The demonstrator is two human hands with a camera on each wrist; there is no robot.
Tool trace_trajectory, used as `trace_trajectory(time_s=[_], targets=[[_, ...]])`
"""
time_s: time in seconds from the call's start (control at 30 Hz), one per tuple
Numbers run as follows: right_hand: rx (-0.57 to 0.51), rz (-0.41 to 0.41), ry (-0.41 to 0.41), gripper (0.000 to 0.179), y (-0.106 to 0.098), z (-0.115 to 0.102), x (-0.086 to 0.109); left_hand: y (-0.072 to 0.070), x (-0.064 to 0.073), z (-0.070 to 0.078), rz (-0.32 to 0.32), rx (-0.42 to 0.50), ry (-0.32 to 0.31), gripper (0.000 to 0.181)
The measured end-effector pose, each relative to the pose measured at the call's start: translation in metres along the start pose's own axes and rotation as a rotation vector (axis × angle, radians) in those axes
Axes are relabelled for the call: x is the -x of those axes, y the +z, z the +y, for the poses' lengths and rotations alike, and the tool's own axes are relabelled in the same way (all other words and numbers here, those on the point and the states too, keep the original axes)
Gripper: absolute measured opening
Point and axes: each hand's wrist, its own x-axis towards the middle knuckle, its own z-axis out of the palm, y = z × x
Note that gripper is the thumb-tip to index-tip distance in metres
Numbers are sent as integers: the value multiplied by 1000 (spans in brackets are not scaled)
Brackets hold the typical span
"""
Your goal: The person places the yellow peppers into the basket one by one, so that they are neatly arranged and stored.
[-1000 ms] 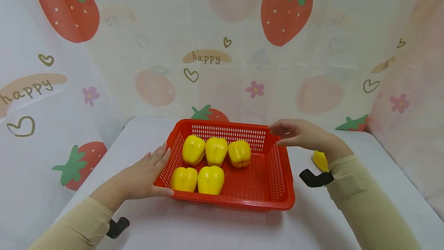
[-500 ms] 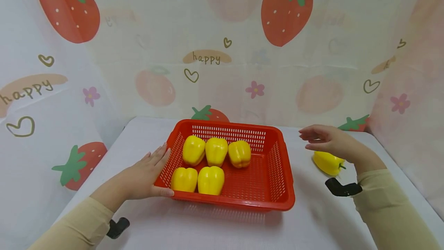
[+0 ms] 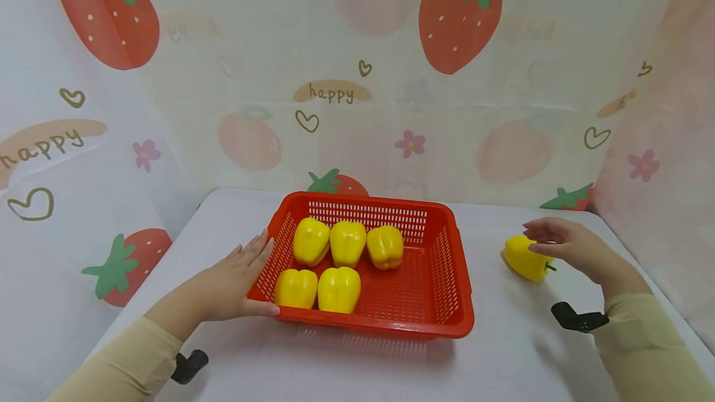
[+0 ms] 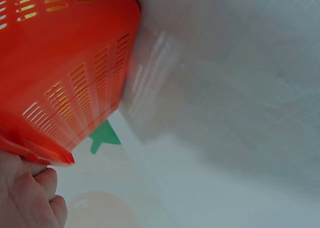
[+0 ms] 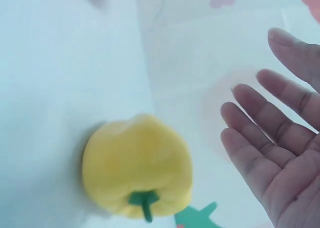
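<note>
In the head view, a red plastic basket holds several yellow bell peppers. My left hand rests on the basket's left front corner, fingers spread along the side rim and thumb on the front rim. From the left wrist, part of that hand touches the rim of the slotted red wall. Another yellow bell pepper with a green stem lies on its side right of the basket. My right hand hovers beside it. In the right wrist view, the fingers are extended, apart from the pepper.
The basket stands on a table with a white cover. Curtains printed with strawberries surround the table at the back and sides. The basket's bare floor shows at its right.
My right hand has moved from above the basket's right rim outward to the right, beside the loose pepper, which is now more exposed. The left hand and basket have stayed put.
</note>
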Motion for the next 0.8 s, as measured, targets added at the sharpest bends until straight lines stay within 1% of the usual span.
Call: trace_trajectory(time_s=[0.2,0.37,0.53,0.8], targets=[[6,42,61,51,-1,20,7,0,0,0,-2,1,-2,121],[-8,78,99,56,-2,30,13,0,1,0,-4,-1,-4,121],[-68,75,160,65,-1,38,18,1,0,-1,-2,-8,-3,121],[-114,64,207,81,5,53,19,0,0,-1,-3,-6,-1,121]])
